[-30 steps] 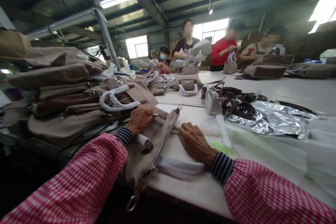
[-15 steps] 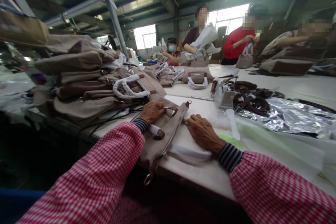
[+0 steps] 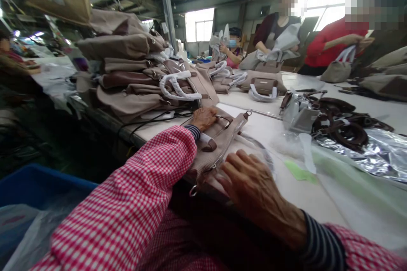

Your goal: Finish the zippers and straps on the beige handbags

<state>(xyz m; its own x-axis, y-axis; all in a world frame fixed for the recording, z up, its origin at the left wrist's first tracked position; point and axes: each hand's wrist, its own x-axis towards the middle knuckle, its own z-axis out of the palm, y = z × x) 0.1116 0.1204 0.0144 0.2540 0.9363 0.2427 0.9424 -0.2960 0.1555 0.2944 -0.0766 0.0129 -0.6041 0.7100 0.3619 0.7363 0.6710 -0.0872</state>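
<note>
A taupe handbag (image 3: 219,144) with brown trim lies on its side at the table's front edge, its zipped opening towards the right. My left hand (image 3: 205,119) is closed on the handbag by its upper handle, holding it down. Part of the handle has white wrapping. My right hand (image 3: 251,182) is beside the zip's near end, fingers curled inward and closed. Whatever its fingertips hold is hidden. Clear plastic and a white-wrapped handle lie just behind that hand. A metal ring (image 3: 193,191) hangs from the bag's near corner over the edge.
Taupe bags (image 3: 127,80) are piled high at the left. Brown straps (image 3: 345,125) lie on silvery plastic (image 3: 386,152) at the right, near a green paper piece (image 3: 300,172). A blue bin (image 3: 41,178) stands low left. Several co-workers handle bags across the table (image 3: 313,199).
My right hand has moved from the bag's zipped edge back towards me, near the zip's near end. My left hand stays on the bag. The view has swung left.
</note>
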